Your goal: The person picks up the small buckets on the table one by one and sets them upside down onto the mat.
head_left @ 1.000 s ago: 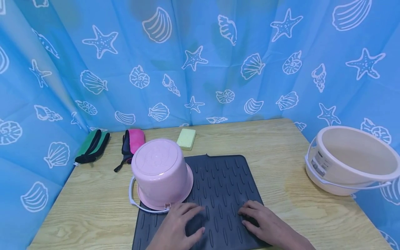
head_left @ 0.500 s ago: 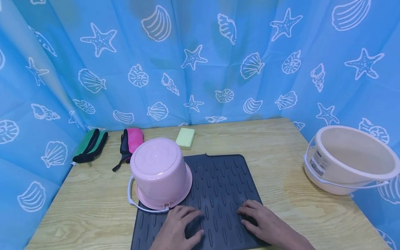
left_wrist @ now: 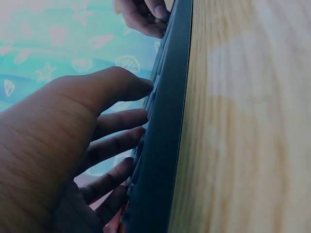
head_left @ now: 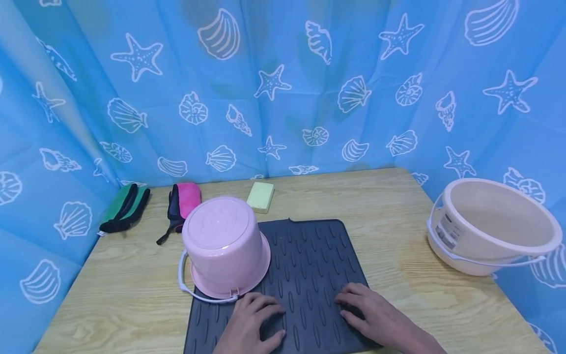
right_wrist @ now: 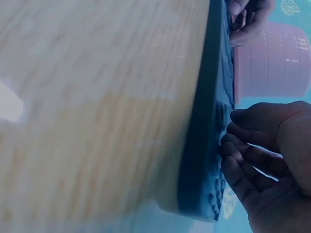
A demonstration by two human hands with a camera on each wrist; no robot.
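Observation:
My left hand [head_left: 252, 322] rests on the dark ridged mat [head_left: 309, 275], just in front of an upside-down pink bucket [head_left: 225, 250]. In the left wrist view its fingers are loosely bent, the fingertips [left_wrist: 138, 131] right at the mat's surface, with nothing between them. The bucket stands on the mat's left part, its white handle [head_left: 181, 275] lying low around its left and front. Near the mat's right edge, my right hand [head_left: 371, 314] rests with relaxed, slightly curved fingers. The right wrist view shows its fingertips [right_wrist: 228, 145] at the mat and no object held.
A larger beige bucket [head_left: 460, 255] stands upright at the table's right. Along the back lie a pale green sponge [head_left: 261, 196], a pink and black cloth item [head_left: 187, 199] and a green and black one [head_left: 126, 209]. A blue shell-print curtain [head_left: 283, 118] hangs behind the wooden table [head_left: 115, 305].
The head view has shifted slightly, so everything sits a little further left. Both hands and the pink bucket keep their places on the mat.

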